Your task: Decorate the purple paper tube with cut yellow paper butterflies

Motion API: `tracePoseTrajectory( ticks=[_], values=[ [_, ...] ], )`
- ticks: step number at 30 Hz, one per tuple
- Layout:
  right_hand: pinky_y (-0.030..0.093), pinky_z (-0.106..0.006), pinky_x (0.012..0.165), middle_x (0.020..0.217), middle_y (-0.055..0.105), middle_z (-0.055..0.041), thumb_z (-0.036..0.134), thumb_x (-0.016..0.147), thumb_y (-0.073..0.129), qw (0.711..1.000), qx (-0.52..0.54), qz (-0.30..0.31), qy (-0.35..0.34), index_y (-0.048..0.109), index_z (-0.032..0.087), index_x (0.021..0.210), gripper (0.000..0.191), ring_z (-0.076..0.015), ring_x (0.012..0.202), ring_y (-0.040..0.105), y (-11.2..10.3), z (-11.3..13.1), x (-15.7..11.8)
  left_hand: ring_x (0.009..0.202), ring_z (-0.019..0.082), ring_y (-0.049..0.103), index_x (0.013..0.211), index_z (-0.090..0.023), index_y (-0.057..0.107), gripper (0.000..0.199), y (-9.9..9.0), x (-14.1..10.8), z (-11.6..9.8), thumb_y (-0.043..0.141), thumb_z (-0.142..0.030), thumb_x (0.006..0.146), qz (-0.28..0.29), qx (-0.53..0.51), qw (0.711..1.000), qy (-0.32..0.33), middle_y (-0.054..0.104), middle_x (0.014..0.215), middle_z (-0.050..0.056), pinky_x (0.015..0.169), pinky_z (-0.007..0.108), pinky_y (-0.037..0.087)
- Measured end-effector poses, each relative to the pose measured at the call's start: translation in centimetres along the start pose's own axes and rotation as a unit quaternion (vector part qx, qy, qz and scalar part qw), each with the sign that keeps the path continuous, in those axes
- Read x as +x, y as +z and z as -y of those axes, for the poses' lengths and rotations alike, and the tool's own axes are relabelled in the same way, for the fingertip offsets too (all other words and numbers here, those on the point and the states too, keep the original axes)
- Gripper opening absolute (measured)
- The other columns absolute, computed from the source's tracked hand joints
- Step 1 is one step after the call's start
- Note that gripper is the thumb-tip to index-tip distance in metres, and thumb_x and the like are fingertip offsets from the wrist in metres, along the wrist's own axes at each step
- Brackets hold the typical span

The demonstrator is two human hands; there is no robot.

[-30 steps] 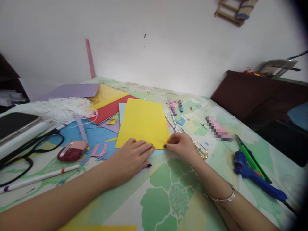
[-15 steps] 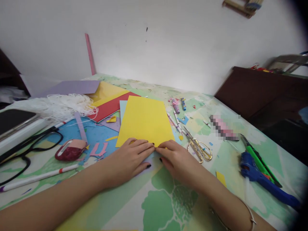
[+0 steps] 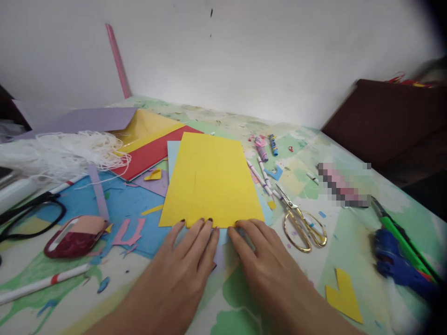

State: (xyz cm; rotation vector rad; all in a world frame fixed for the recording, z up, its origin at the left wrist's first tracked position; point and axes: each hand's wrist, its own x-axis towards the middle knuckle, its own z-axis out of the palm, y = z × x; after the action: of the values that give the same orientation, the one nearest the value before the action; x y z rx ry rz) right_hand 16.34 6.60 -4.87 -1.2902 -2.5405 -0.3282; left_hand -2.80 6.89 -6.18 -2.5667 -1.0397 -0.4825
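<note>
A yellow sheet (image 3: 213, 179) lies flat in front of me, over a light blue sheet (image 3: 172, 158) that shows at both sides. A thin line runs down its left part. My left hand (image 3: 188, 265) is open, with its stretched fingertips touching the sheet's near edge. Beside it, my right hand (image 3: 267, 260) is open too, its fingertips on the same edge further right. Gold-handled scissors (image 3: 296, 216) lie, blades slightly apart, to the right of the yellow sheet. A cut yellow piece (image 3: 344, 295) is near my right forearm.
At left are white string (image 3: 63, 151), black glasses (image 3: 33, 218), a dark red case (image 3: 75, 237), pink scraps (image 3: 129, 231) and a marker (image 3: 45, 284). Red paper (image 3: 150, 156) lies behind. On the right are a blue glue gun (image 3: 398, 263) and a green cutter (image 3: 407, 242).
My hands have come back to the sheet's near edge and moved a little apart, with fingers stretched forward. The view has shifted closer and lower.
</note>
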Motion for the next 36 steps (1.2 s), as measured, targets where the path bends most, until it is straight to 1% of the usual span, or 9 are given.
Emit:
tracePoseTrajectory(
  ticks=[3, 6, 10, 16, 21, 25, 28, 32, 36],
  values=[
    [0.048, -0.046, 0.088, 0.120, 0.060, -0.0184, 0.013, 0.090, 0.040, 0.999, -0.037, -0.008, -0.017, 0.057, 0.004, 0.121, 0.036, -0.0319, 0.111, 0.051, 0.4, 0.4, -0.6, 0.115, 0.029, 0.053, 0.111, -0.011, 0.064, 0.039, 0.6, -0.3, -0.3, 0.031, -0.020, 0.092, -0.011, -0.010, 1.000, -0.005, 0.064, 0.120, 0.013, 0.097, 0.045, 0.030],
    [0.047, -0.042, 0.090, 0.124, 0.060, -0.0154, 0.015, 0.093, 0.031, 0.999, -0.037, 0.007, -0.009, 0.057, 0.005, 0.123, 0.040, -0.0299, 0.117, 0.050, 0.6, 0.5, -1.0, 0.117, 0.029, 0.051, 0.113, -0.011, 0.061, 0.034, 1.6, -0.5, -0.1, 0.035, -0.019, 0.092, -0.036, -0.033, 0.999, -0.013, 0.064, 0.120, 0.013, 0.100, 0.044, 0.031],
    [0.046, -0.039, 0.094, 0.125, 0.061, -0.0122, 0.017, 0.094, 0.027, 1.000, -0.025, 0.010, 0.015, 0.058, 0.008, 0.123, 0.043, -0.0279, 0.117, 0.051, 0.5, 0.6, -0.8, 0.119, 0.032, 0.049, 0.119, -0.010, 0.055, 0.034, 2.7, -1.3, 0.2, 0.042, -0.016, 0.088, -0.051, -0.050, 0.997, -0.009, 0.061, 0.123, 0.017, 0.102, 0.047, 0.031],
    [0.046, -0.041, 0.091, 0.121, 0.063, -0.0127, 0.018, 0.094, 0.029, 0.999, -0.008, 0.003, 0.032, 0.059, 0.009, 0.121, 0.042, -0.0283, 0.113, 0.053, 0.3, 0.6, -0.5, 0.124, 0.034, 0.045, 0.128, -0.014, 0.049, 0.043, 3.4, -2.0, 0.7, 0.039, -0.015, 0.087, -0.036, -0.072, 0.997, -0.001, 0.054, 0.131, 0.018, 0.102, 0.052, 0.030],
    [0.045, -0.044, 0.089, 0.122, 0.061, -0.0149, 0.022, 0.094, 0.031, 0.999, 0.007, 0.016, 0.033, 0.057, 0.007, 0.122, 0.041, -0.0311, 0.112, 0.052, 0.2, 0.7, -0.5, 0.117, 0.033, 0.050, 0.123, -0.019, 0.054, 0.039, 2.9, -1.4, 1.1, 0.041, -0.018, 0.086, -0.013, -0.073, 0.997, 0.007, 0.060, 0.125, 0.015, 0.097, 0.052, 0.032],
    [0.042, -0.046, 0.089, 0.126, 0.058, -0.0152, 0.024, 0.094, 0.034, 0.998, 0.013, 0.043, 0.032, 0.053, 0.007, 0.126, 0.041, -0.0316, 0.114, 0.048, 0.2, 0.8, -0.6, 0.111, 0.033, 0.054, 0.117, -0.019, 0.059, 0.039, 1.9, -0.7, 1.4, 0.042, -0.018, 0.083, 0.025, -0.081, 0.996, 0.020, 0.065, 0.117, 0.012, 0.091, 0.052, 0.035],
    [0.041, -0.047, 0.089, 0.127, 0.057, -0.0139, 0.023, 0.094, 0.036, 0.998, 0.011, 0.053, 0.032, 0.050, 0.009, 0.128, 0.039, -0.0306, 0.115, 0.047, 0.3, 0.7, -0.6, 0.106, 0.031, 0.057, 0.113, -0.018, 0.062, 0.037, 1.0, 0.1, 1.4, 0.043, -0.018, 0.082, 0.028, -0.087, 0.996, 0.013, 0.067, 0.115, 0.011, 0.087, 0.050, 0.037],
    [0.039, -0.046, 0.088, 0.125, 0.059, -0.0123, 0.020, 0.093, 0.041, 0.999, -0.005, 0.040, 0.033, 0.053, 0.009, 0.124, 0.035, -0.0287, 0.114, 0.048, 0.2, 0.5, -0.7, 0.102, 0.030, 0.059, 0.113, -0.018, 0.063, 0.035, 0.3, 0.8, 1.4, 0.044, -0.021, 0.084, 0.019, -0.092, 0.996, -0.007, 0.068, 0.112, 0.010, 0.085, 0.049, 0.038],
    [0.037, -0.047, 0.088, 0.125, 0.060, -0.0121, 0.017, 0.092, 0.043, 0.999, -0.020, 0.029, 0.027, 0.056, 0.008, 0.121, 0.033, -0.0282, 0.112, 0.050, 0.0, 0.4, -0.9, 0.104, 0.029, 0.059, 0.112, -0.017, 0.065, 0.033, 0.0, 1.0, 1.5, 0.044, -0.023, 0.086, 0.032, -0.104, 0.994, -0.016, 0.067, 0.115, 0.009, 0.089, 0.048, 0.039]
  ],
)
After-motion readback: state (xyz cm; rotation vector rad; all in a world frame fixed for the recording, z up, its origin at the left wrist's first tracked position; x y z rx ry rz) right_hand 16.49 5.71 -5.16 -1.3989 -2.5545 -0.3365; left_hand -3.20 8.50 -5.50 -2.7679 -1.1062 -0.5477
